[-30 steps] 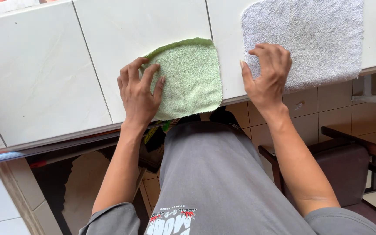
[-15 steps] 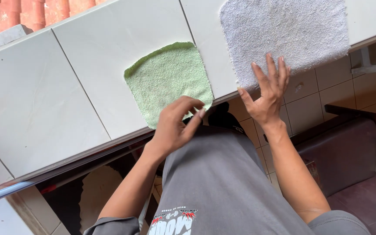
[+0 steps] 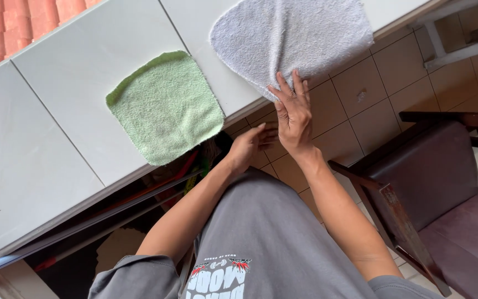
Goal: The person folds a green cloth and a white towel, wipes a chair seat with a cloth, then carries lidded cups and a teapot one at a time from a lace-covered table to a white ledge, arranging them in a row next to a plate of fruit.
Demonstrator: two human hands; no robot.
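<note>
The right hand (image 3: 293, 113) lies flat, fingers spread and open, pressing on the near corner of the white square terry cloth (image 3: 291, 40), which is spread on the white tiled table (image 3: 62, 94) with that corner at the table's front edge. The left hand (image 3: 248, 145) hangs below the table edge, fingers loosely curled toward the right wrist and holding nothing. The pale green square terry cloth (image 3: 164, 107) lies flat and apart, left of the white one, its near corner reaching the edge. A dark wooden chair with a maroon seat (image 3: 443, 205) stands on the right.
</note>
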